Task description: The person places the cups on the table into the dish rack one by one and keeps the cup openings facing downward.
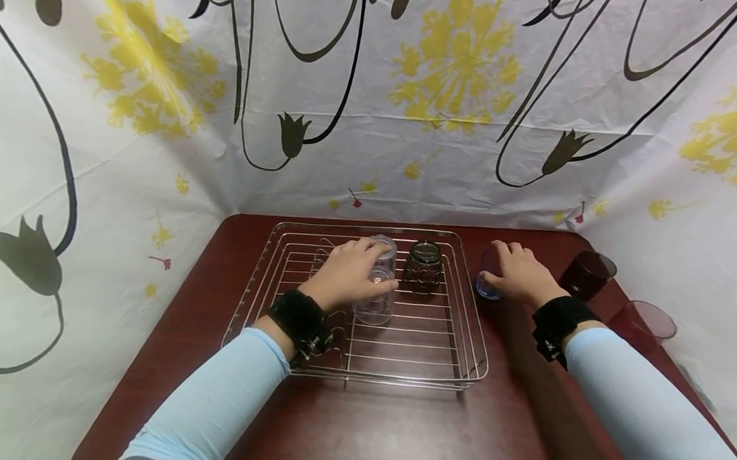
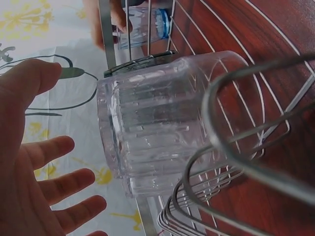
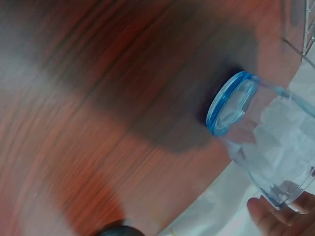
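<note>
In the head view my left hand (image 1: 352, 269) is over two clear glasses standing upside down in the wire dish rack. The left wrist view shows its fingers spread apart, with a gap between them and the ribbed clear glass (image 2: 152, 118). A dark glass (image 1: 423, 265) stands inverted just right of them. Beyond the rack's right side, my right hand (image 1: 521, 272) holds a bluish glass (image 3: 266, 132) near its rim, thumb on the near side. That glass has a thick blue base, which is low at the tabletop; whether it touches is unclear.
The wire rack (image 1: 406, 358) sits on a reddish-brown table (image 1: 391, 430). Right of my right hand stand a dark red glass (image 1: 586, 274) and a pinkish glass (image 1: 645, 323), near the table's right edge. A patterned white curtain (image 1: 353, 182) hangs around the table.
</note>
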Motion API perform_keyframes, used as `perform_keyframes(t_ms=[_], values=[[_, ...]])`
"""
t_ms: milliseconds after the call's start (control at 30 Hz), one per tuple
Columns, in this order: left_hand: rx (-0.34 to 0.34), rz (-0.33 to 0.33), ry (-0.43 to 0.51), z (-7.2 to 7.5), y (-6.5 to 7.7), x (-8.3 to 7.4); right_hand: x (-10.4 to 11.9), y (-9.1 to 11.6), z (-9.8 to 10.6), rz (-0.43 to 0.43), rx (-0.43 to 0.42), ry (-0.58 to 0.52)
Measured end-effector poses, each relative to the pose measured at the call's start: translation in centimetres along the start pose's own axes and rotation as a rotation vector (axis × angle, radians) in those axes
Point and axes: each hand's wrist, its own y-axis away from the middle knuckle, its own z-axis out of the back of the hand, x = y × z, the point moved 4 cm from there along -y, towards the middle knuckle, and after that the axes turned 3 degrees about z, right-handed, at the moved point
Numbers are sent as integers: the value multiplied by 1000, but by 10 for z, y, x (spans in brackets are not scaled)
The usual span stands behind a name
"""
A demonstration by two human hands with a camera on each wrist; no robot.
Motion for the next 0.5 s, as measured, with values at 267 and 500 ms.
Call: perform_keyframes(t_ms=[267, 500], values=[[-9, -23, 8, -1, -3, 0, -4, 7, 12, 15, -45, -18], [2, -17, 1, -3, -4, -1, 9, 10, 38, 44, -97, -15]])
